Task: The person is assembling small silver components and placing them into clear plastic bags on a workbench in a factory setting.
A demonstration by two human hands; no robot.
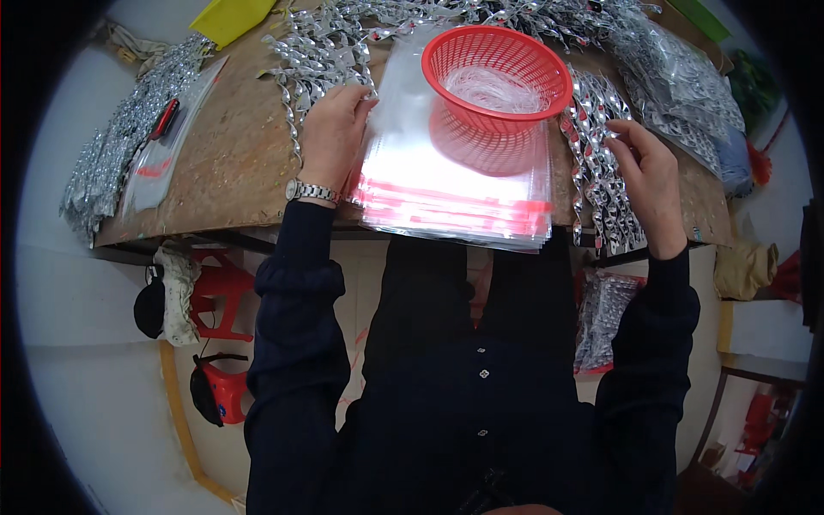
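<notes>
My left hand [333,133], with a watch [311,192] on its wrist, is closed in a pinch beside silver twisted strips [322,56]. Whatever its fingertips hold is too small to make out. A stack of clear plastic bags [451,202] with pink-red edges lies between my hands. On the stack, a red plastic basket [496,120] holds fine clear strands [496,88]. My right hand [651,184] is beside more silver twisted strips [601,184] with red bits, which overhang the table's front edge. Its thumb and forefinger are slightly apart, nothing visible between them.
The brown table [227,154] carries a tinsel heap [129,142], a red-handled tool [165,118] and a yellow container [230,19] at left. Packed silver strips [682,86] lie at right. Below are a red stool [225,296] and a silver bundle [605,313].
</notes>
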